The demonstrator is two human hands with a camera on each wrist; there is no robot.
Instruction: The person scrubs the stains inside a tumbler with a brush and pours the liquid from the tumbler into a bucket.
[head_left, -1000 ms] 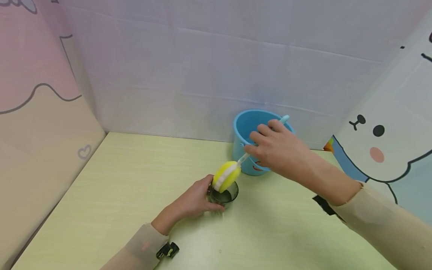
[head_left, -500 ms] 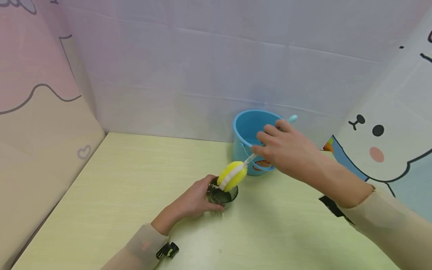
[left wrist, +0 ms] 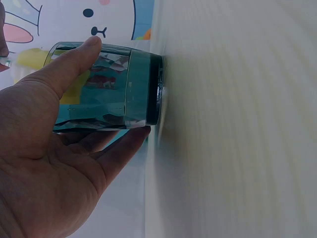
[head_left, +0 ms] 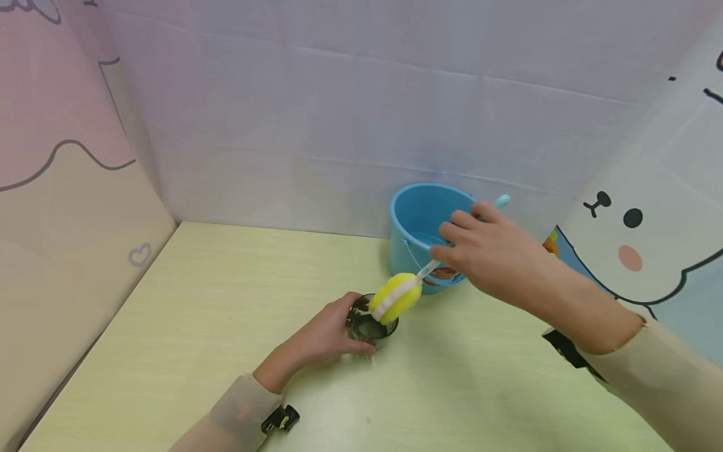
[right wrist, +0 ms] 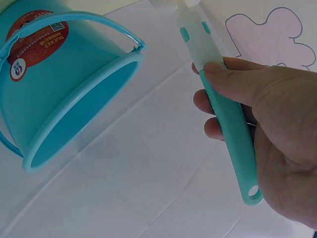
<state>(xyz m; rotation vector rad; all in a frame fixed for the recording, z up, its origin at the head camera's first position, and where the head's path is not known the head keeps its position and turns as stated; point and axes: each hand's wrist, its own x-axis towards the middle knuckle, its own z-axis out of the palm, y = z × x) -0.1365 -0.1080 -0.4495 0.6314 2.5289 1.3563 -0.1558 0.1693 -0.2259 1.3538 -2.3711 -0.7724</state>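
Note:
My left hand (head_left: 327, 333) grips a dark, see-through faceted glass (left wrist: 111, 94) from its left side, with the thumb on one side and the fingers round the other. The glass stands upright on the table. In my right hand (head_left: 480, 251) is a cup brush, held by its teal and white handle (right wrist: 225, 119), thumb and fingers curled round it. The brush's yellow and white sponge head (head_left: 397, 296) tilts down into the mouth of the glass. Its lower end sits inside the rim, as the left wrist view shows through the wall.
A blue bucket (head_left: 398, 251) with a handle and a red label stands behind the glass, just beyond the right hand. Pale wood table (head_left: 226, 282) surrounds the glass. Printed sheets (head_left: 316, 113) wall off the back and sides.
The right hand and brush have shifted to the right, leaning the sponge head toward the glass's right rim. Left hand and glass have stayed put.

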